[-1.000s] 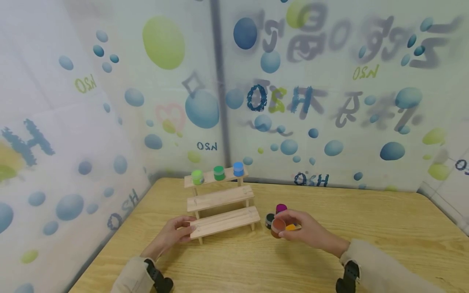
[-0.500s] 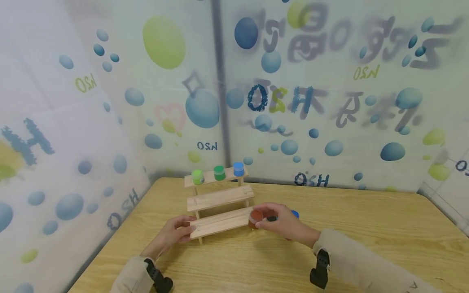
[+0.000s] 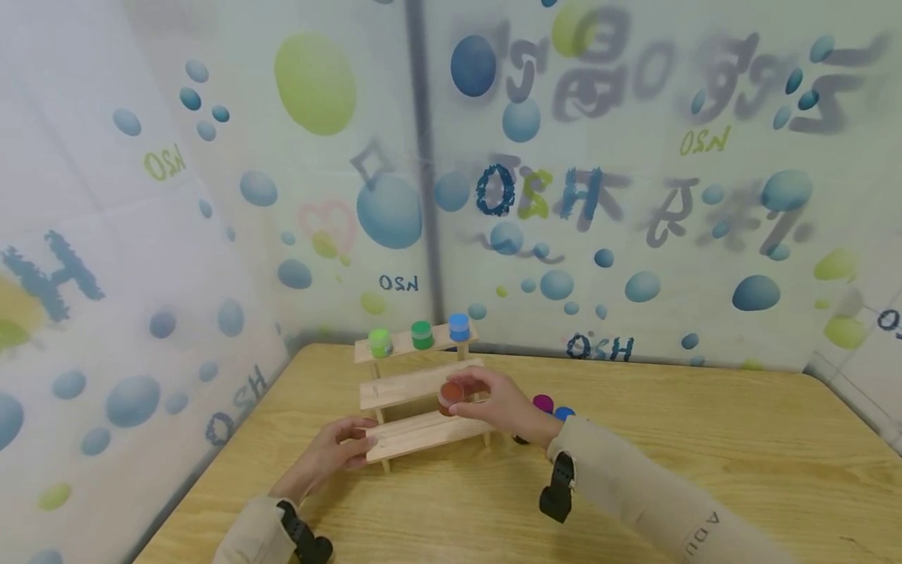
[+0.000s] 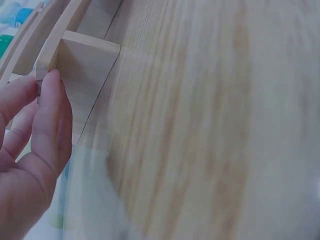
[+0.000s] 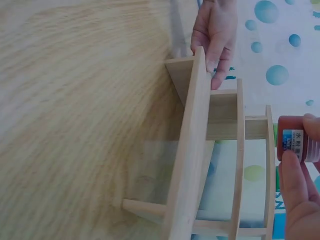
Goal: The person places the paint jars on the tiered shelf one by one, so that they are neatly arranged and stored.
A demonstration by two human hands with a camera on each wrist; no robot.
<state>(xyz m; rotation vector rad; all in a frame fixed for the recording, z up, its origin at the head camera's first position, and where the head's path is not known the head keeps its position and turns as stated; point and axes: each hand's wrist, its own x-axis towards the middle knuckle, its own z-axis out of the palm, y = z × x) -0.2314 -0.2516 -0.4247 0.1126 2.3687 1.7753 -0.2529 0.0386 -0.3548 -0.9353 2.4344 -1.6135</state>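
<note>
A three-tier wooden display rack (image 3: 423,436) stands on the table. At its left end my left hand (image 3: 331,452) pinches the end of the lowest shelf, thumb and fingertips on the board in the left wrist view. Between the thumb and fingers of my right hand (image 3: 502,401) is a reddish-brown paint jar (image 3: 451,399), which overlaps the gap between middle and lowest shelves in the head view. Its label (image 5: 292,142) shows in the right wrist view. Along the top shelf sit a light green jar (image 3: 380,343), a green jar (image 3: 422,335) and a blue jar (image 3: 459,327).
Right of the rack, a magenta jar (image 3: 543,403) and a darker blue jar (image 3: 564,413) stand on the wooden table (image 3: 705,446). A black jar (image 3: 520,440) is mostly hidden behind the right wrist. Printed curtains (image 3: 634,227) rise behind the table.
My right hand has carried the reddish-brown paint jar leftward and up from the jars on the table to in front of the rack's shelves. The left hand stays put.
</note>
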